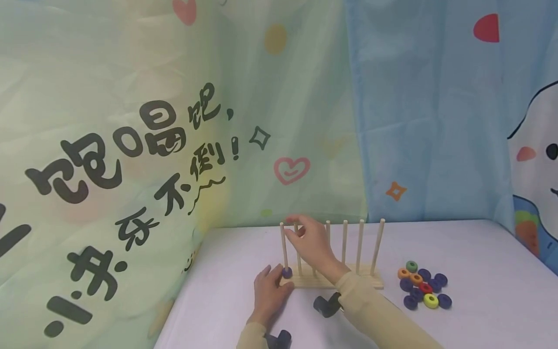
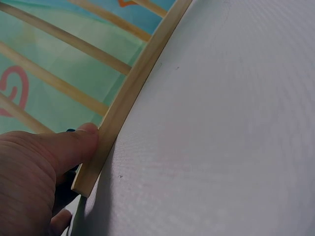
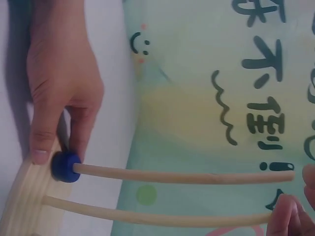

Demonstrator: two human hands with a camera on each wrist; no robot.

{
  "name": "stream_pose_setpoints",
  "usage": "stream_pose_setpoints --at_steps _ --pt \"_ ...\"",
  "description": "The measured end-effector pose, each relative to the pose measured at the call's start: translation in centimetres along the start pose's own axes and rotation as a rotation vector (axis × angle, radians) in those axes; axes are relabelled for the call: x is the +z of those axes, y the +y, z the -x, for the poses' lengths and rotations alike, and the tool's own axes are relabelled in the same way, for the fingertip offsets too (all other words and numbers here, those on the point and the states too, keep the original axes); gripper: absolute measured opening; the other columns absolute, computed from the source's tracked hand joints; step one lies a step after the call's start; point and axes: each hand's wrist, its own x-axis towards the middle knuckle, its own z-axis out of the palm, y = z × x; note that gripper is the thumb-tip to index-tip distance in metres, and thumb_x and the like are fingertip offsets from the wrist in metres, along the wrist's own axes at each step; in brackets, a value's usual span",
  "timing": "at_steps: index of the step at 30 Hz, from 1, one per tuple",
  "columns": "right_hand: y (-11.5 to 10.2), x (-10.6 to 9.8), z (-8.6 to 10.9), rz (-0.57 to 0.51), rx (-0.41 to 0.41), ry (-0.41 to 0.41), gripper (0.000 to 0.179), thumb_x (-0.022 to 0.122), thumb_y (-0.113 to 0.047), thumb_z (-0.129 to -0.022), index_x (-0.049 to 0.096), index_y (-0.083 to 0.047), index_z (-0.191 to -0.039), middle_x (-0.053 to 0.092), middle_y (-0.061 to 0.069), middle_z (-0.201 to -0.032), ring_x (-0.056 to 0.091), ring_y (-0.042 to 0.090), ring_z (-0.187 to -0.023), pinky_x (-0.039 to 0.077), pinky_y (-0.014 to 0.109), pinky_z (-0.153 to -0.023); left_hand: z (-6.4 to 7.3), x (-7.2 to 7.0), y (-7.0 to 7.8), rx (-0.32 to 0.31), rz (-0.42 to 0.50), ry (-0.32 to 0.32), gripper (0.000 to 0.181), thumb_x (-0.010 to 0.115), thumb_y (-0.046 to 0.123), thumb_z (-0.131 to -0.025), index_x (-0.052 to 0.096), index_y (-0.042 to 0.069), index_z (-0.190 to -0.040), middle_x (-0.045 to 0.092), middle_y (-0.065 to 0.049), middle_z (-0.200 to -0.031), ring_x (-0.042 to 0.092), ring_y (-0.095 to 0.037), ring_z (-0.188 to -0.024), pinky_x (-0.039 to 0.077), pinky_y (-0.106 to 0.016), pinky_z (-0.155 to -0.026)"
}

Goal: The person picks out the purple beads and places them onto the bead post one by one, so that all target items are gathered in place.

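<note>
A wooden peg stand (image 1: 337, 280) with a row of upright pegs stands on the table. On its leftmost peg (image 3: 187, 175), a dark blue ring (image 3: 67, 166) sits down at the base. My left hand (image 1: 271, 295) grips the stand's left end, its thumb (image 2: 81, 145) against the front edge; its other fingers are partly hidden. My right hand (image 1: 315, 245) is up at the tops of the leftmost pegs. Thumb and fingers stand apart around the leftmost peg's tip, and no ring shows between them.
Right of the stand lies a loose group of rings: several dark blue ones (image 1: 444, 301), orange ones (image 1: 403, 274), a green (image 1: 411, 266), a red (image 1: 425, 289) and a yellow (image 1: 431, 301). A printed curtain (image 1: 279, 111) hangs behind the white table (image 1: 479, 252).
</note>
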Motion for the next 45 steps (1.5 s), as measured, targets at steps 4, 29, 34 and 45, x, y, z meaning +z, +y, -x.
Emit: stream_pose_setpoints --at_steps 4,29,34,45 --pt "-0.2 -0.9 0.2 -0.036 -0.009 0.025 0.022 0.071 -0.015 -0.089 0.070 -0.013 -0.111 0.071 0.001 -0.107 0.062 0.011 -0.069 0.052 0.024 -0.054 0.0 0.0 0.1 0.001 0.001 -0.002 0.039 0.076 0.029 -0.077 0.069 0.021 -0.114 0.063 -0.011 -0.131 0.043 -0.044 -0.132 0.027 -0.068 -0.107" --pt "4.3 -2.1 5.9 -0.021 0.173 0.026 0.013 0.073 -0.011 -0.086 0.072 -0.014 -0.099 0.072 -0.001 -0.093 0.058 0.009 -0.065 0.049 0.021 -0.056 0.2 -0.3 0.6 0.007 0.004 0.018 0.044 0.077 0.030 -0.077 0.068 0.017 -0.118 0.064 -0.012 -0.129 0.045 -0.043 -0.131 0.028 -0.066 -0.108" --pt "6.0 -2.1 7.4 0.020 0.248 0.016 0.012 0.074 -0.012 -0.086 0.072 -0.013 -0.098 0.071 -0.001 -0.092 0.059 0.010 -0.067 0.048 0.020 -0.056 0.3 -0.3 0.5 -0.003 0.009 0.012 0.053 0.077 0.031 -0.078 0.065 0.011 -0.125 0.063 -0.013 -0.130 0.044 -0.044 -0.131 0.028 -0.065 -0.109" --pt "9.1 -2.4 11.0 0.022 0.304 0.016 0.013 0.074 -0.008 -0.083 0.073 -0.009 -0.096 0.073 0.001 -0.091 0.058 0.006 -0.062 0.049 0.020 -0.054 0.2 -0.3 0.2 -0.032 0.038 -0.005 0.057 0.077 0.031 -0.078 0.063 0.010 -0.129 0.062 -0.013 -0.131 0.043 -0.041 -0.133 0.027 -0.063 -0.111"
